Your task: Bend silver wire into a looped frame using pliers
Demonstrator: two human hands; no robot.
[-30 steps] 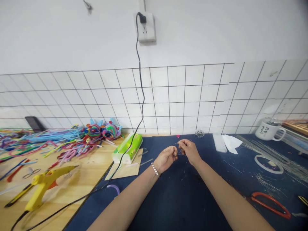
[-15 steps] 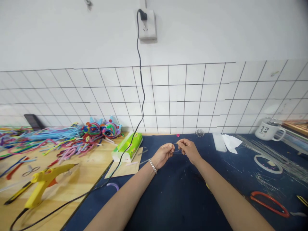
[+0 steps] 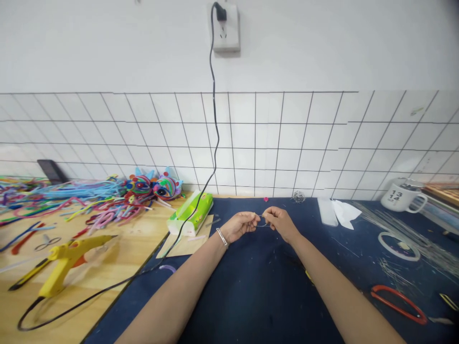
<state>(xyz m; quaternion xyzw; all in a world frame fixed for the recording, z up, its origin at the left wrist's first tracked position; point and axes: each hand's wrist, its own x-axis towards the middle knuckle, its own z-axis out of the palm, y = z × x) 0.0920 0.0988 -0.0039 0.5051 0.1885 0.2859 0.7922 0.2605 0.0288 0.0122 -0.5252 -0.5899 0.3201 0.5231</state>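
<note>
A thin wire (image 3: pixel 263 225) runs between my two hands above the dark blue cloth (image 3: pixel 247 286). My left hand (image 3: pixel 244 226), with a silver bangle at the wrist, pinches one part of it between thumb and fingers. Close on its right, my right hand (image 3: pixel 278 221) is closed on the other part with its fingertips. The wire looks bent into a small loop, but its exact shape is too fine to make out. Behind the hands lie a small pink object (image 3: pixel 266 198) and a tangled ball of wire (image 3: pixel 298 196).
Left: a yellow glue gun (image 3: pixel 68 260), a cutter (image 3: pixel 30 274), scissors (image 3: pixel 48 242), pipe cleaners (image 3: pixel 86 189) and a green tissue pack (image 3: pixel 193 212). Right: straight wires (image 3: pixel 405 229), a white ring (image 3: pixel 398 246), red-handled pliers (image 3: pixel 398 303) and a mug (image 3: pixel 402 195). A black cord (image 3: pixel 216 143) hangs from the socket.
The view has shifted slightly. My left hand has turned a little, its fingers lying more level. Both hands still hold the wire close together.
</note>
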